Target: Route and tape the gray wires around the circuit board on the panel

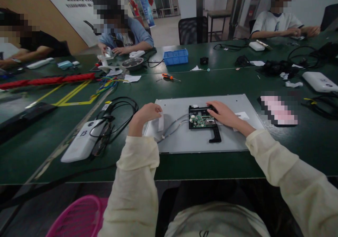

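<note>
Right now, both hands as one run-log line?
left hand: holding white strip | right hand: touching black frame | green circuit board: within frame | gray panel: beneath frame

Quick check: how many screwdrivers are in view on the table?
1: the orange-and-black screwdriver lies beyond the gray panel, on this side of the blue basket. Others may be hidden.

Two bare hands, one left hand and one right hand, and one flat grey metal panel.
Mid-frame: one black plastic bracket, one green circuit board, one narrow white strip. Across the top: three seated co-workers. Upper centre: one blue plastic basket, one round metal bowl, one orange-and-black screwdriver. Centre left: one rounded white box marked B. Lower left: one pink plastic basket.
</note>
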Motion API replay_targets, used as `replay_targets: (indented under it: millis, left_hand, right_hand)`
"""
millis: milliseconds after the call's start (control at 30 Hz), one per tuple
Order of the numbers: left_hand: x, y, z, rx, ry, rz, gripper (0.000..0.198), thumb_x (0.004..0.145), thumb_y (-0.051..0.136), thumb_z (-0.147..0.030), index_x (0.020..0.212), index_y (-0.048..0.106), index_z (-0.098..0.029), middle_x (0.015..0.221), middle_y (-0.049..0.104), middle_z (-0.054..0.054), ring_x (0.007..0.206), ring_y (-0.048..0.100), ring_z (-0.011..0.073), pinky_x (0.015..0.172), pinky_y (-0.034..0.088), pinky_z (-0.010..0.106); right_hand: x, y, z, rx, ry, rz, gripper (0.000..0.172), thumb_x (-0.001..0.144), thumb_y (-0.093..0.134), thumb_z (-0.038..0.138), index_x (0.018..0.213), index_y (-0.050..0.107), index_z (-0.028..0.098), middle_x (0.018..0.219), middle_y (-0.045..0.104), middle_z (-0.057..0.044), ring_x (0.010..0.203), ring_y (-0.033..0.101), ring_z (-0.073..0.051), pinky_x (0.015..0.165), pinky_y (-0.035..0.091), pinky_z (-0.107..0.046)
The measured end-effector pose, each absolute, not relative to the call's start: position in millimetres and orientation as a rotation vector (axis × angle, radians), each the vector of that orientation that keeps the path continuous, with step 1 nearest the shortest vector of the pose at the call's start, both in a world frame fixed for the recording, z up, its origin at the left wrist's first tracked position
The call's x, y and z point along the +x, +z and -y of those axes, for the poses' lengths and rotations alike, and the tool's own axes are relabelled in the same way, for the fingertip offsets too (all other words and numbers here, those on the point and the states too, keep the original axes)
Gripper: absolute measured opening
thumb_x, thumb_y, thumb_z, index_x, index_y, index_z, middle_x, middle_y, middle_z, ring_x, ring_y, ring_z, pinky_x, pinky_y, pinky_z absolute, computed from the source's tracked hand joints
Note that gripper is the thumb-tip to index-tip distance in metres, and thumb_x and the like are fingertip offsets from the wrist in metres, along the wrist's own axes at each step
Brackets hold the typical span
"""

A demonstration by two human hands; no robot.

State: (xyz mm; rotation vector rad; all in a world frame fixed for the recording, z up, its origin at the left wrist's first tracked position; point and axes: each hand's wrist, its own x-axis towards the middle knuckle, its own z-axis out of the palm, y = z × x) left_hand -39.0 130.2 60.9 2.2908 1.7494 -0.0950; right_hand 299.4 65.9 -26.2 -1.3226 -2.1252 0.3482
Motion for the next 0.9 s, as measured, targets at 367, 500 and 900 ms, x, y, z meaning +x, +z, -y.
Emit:
replay_targets:
  millis: [367,500,900]
  left_hand:
    - [-50.6,86.2,-115.7,1.867,0.38,-1.38,0.036,0.067,0.066,-0.046,0.09,0.069,-0.019,0.082,0.07,0.002,0.077,0.063,0.0154,0.071,0.048,0.025]
    - [-45.0,83.3,-114.4,1.904,0.194,-1.268,0.035,0.066,0.067,-0.046,0.088,0.07,-0.019,0.08,0.07,0.002,0.078,0.063,0.0162,0.073,0.047,0.025]
    - [-27.5,74.8,-111.8,2.171,0.041,-1.476,0.032,0.076,0.054,-0.04,0.095,0.069,-0.019,0.094,0.073,0.002,0.088,0.066,0.018,0.079,0.049,0.025]
  right_hand:
    - [299.9,-26.2,-65.5,-1.329,0.348,2.135,0.038,0.095,0.043,0.038,0.128,0.051,0.021,0.123,0.06,-0.012,0.113,0.056,-0.028,0.098,0.045,-0.046]
    - [299.9,-25.3,-64.8,-1.332,0.351,2.137,0.038,0.095,0.042,0.038,0.128,0.05,0.02,0.123,0.06,-0.012,0.113,0.056,-0.028,0.098,0.045,-0.047]
    - [300.9,-25.8,-65.9,-1.317,0.373,2.127,0.039,0.095,0.042,0.04,0.129,0.051,0.021,0.123,0.06,-0.012,0.113,0.055,-0.028,0.097,0.045,-0.047]
